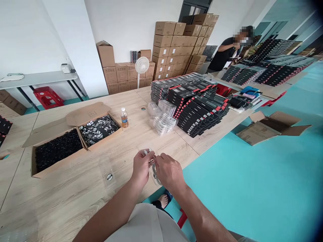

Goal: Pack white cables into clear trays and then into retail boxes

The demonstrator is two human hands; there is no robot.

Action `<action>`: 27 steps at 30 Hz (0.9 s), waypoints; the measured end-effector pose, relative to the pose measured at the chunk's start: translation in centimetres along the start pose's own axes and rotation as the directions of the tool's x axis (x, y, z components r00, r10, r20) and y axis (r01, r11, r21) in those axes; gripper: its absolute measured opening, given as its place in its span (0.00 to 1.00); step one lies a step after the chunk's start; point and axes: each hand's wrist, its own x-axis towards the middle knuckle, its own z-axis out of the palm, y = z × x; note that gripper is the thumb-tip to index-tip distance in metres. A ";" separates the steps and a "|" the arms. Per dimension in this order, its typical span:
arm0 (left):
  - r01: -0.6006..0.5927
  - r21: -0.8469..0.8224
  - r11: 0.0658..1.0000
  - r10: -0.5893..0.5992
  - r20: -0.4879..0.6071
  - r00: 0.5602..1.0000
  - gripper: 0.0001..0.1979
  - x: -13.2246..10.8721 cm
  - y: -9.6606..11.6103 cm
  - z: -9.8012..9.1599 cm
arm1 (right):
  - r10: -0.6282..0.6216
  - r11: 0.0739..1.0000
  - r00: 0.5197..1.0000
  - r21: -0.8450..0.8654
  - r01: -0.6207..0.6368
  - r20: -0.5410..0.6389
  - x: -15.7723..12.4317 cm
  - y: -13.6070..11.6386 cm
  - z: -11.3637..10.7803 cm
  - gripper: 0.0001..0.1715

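Observation:
My left hand (140,166) is closed, pinching the white ends of a coiled cable (155,173) near the table's front edge. Right beside it, my right hand (170,170) has its fingers curled on the same cable, and a grey loop hangs below them. My right fingers partly hide the cable, so the exact grip is unclear. On the table left of my hands lies a clear plastic package (109,176) with a round black-and-white label. Beyond my hands are several clear plastic trays (164,123) in a pile.
Black-and-red flat boxes (199,112) are stacked at the right of the table (136,134). To the left, one open carton (59,164) holds small black parts, another patterned packets (99,129). A bottle (124,118) stands beside them. A person (222,53) stands farther back.

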 end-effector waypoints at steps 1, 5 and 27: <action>-0.017 0.000 1.000 0.017 -0.003 1.000 0.15 0.1 -0.2 0.1 | 0.004 1.000 1.000 -0.001 -0.004 -0.003 0.0 -0.1 0.1 0.16; -0.082 -0.023 0.996 0.082 -0.004 0.997 0.15 0.6 -0.6 0.0 | 0.035 0.999 0.999 0.030 -0.035 0.008 -0.1 -0.4 0.3 0.17; -0.022 -0.135 0.991 0.018 -0.032 0.999 0.15 2.4 -0.7 -2.1 | 0.336 0.131 0.869 0.896 -0.424 0.363 -4.6 1.1 5.9 0.26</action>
